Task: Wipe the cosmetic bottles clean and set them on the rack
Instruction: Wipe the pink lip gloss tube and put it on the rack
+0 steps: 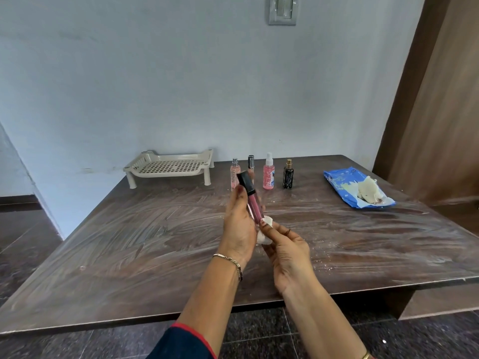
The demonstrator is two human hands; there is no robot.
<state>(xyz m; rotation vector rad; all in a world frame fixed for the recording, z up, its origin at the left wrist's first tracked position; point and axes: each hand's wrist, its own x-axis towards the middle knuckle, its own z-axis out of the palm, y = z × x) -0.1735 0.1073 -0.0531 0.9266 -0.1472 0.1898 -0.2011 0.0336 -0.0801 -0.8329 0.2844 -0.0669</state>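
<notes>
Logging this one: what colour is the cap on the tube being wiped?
Black, on the pink tube; clearest in the head view.

Tube (252, 203) dusky pink, cap black; wipe (265, 230) white. Rack (169, 165) cream, grid of dark holes, table's far left. Far edge row: pale pink bottle (234, 177) silver cap; silver-capped tube (251, 161); bright pink spray (268, 177) white speckle, white pump; black bottle (288, 177) pale streaks, gold top. Pack (356, 187) blue, white print, far right corner. Table (129, 242) dark brown, whitish smear swirls

The pink tube (253, 203) hides part of two bottles (234, 174) behind.
</notes>
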